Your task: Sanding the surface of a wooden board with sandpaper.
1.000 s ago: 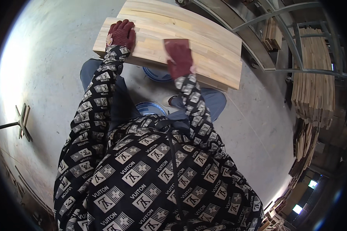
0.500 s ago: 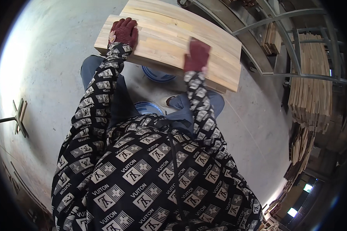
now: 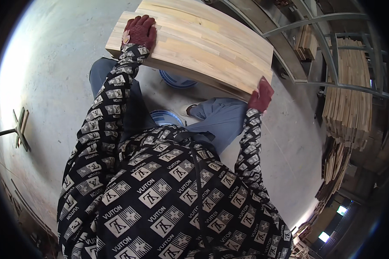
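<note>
A thick pale wooden panel (image 3: 203,47), glued up from strips, lies across the space in front of my knees. My left hand (image 3: 140,33), in a dark red glove, rests flat on its left end with the fingers stretched out. At the near right corner is my right hand (image 3: 259,100), also gloved in dark red. It is closed on a flat dark red sheet (image 3: 266,84) with pointed corners, held against the panel's edge. Glove and sheet are alike in colour, so the sheet's kind is unclear.
Under the panel stands a blue round container (image 3: 177,79); another blue round item (image 3: 166,117) shows between my legs. Metal frames (image 3: 317,19) and stacked wooden boards (image 3: 349,90) stand to the right. A metal stand with crossed feet (image 3: 20,129) is at left.
My right hand has moved right and nearer, from the panel's top face to its near right corner. My left hand has stayed on the left end.
</note>
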Motion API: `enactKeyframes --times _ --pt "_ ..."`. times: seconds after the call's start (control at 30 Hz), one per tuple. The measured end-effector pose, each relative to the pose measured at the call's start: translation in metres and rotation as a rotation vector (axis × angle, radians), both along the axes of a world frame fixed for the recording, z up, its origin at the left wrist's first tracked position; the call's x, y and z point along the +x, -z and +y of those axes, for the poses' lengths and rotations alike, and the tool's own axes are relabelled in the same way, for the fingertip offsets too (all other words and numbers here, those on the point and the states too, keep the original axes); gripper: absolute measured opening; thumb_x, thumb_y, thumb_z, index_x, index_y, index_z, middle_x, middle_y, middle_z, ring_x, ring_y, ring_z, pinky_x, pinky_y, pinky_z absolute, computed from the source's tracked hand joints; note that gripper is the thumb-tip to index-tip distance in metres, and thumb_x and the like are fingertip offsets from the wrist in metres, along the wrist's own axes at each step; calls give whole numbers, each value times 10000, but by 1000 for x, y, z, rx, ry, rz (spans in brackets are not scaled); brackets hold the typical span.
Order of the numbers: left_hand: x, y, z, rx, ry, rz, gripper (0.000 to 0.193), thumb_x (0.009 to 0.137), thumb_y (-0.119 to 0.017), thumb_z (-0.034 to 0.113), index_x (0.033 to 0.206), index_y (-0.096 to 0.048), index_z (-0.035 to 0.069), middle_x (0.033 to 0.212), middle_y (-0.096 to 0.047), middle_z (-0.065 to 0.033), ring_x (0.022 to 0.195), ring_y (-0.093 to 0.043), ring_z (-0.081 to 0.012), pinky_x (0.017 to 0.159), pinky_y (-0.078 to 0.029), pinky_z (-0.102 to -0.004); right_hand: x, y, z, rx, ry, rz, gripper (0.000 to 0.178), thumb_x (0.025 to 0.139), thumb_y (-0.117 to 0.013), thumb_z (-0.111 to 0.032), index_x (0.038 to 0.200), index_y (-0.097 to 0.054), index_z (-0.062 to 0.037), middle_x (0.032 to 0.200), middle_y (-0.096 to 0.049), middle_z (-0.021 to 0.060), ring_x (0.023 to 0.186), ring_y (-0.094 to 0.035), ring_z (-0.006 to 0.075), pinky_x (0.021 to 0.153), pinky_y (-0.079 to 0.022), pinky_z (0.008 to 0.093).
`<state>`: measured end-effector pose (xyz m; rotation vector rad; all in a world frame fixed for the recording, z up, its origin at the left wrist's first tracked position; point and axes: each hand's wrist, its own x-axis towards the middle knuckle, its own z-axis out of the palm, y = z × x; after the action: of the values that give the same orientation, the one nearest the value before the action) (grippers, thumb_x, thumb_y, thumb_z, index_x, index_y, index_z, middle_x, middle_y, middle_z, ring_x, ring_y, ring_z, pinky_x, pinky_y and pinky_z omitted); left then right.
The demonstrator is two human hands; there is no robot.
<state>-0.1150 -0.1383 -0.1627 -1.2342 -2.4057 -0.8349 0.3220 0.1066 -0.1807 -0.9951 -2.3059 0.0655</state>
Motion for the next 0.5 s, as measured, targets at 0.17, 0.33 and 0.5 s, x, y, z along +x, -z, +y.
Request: enactKeyframes --times 0.17,0.33,0.5 --pt "5 -9 12 -11 28 -20 308 906 -592 235 1165 -683 96 1289 -654 -129 1205 -578 -352 1054 -456 -461 -42 20 -10 -105 391 -169 512 924 -597 -281 1405 -594 -105 1422 -594 117 1339 -513 337 1109 -419 466" --pt "5 -4 20 -24 49 -5 306 915 -586 236 1171 -684 100 1286 -657 -132 1207 -579 -351 1062 -444 -460 -150 34 -110 -51 -107 -151 636 901 -623 -357 1477 -494 -120 1538 -462 146 1447 -380 335 1175 -308 514" --pt "-1 3 8 -20 21 -8 305 911 -587 233 1167 -684 97 1280 -658 -135 1194 -589 -346 1065 -436 -460 -151 -35 -124 -113 -447 -274 674 886 -573 -292 1519 -422 -119 1580 -401 101 1457 -369 320 1162 -332 464"
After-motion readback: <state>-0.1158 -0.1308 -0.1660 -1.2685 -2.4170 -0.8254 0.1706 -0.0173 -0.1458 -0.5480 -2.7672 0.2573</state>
